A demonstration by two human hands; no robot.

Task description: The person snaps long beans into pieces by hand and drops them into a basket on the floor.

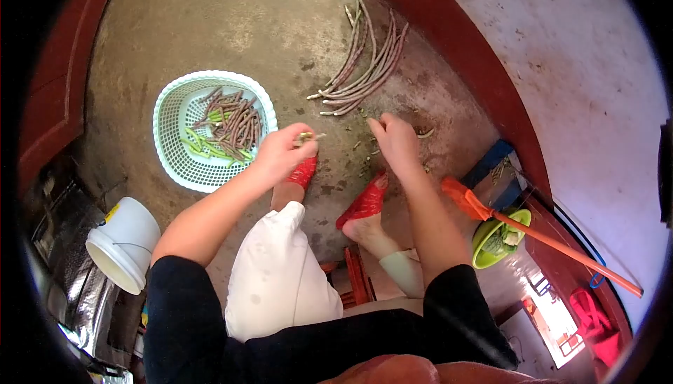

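Note:
My left hand (289,151) is closed around short bean pieces (305,138), whose pale ends stick out between the fingers, just right of the basket. The pale blue plastic basket (167,156) stands on the floor and holds broken purple and green bean pieces (235,126). Over the floor to the right is my right hand (396,142), its fingers bent and pointing down; whether it holds anything is hidden. Long purplish beans (371,79) lie in a loose bundle on the floor beyond my hands. Small scraps (364,166) are scattered beneath my right hand.
A white bucket (124,244) stands at the left. On the right are a green bowl (482,247) with leafy vegetables, an orange-handled tool (568,251) and a blue object (491,170) by the wall. My feet in red slippers (364,201) are below my hands.

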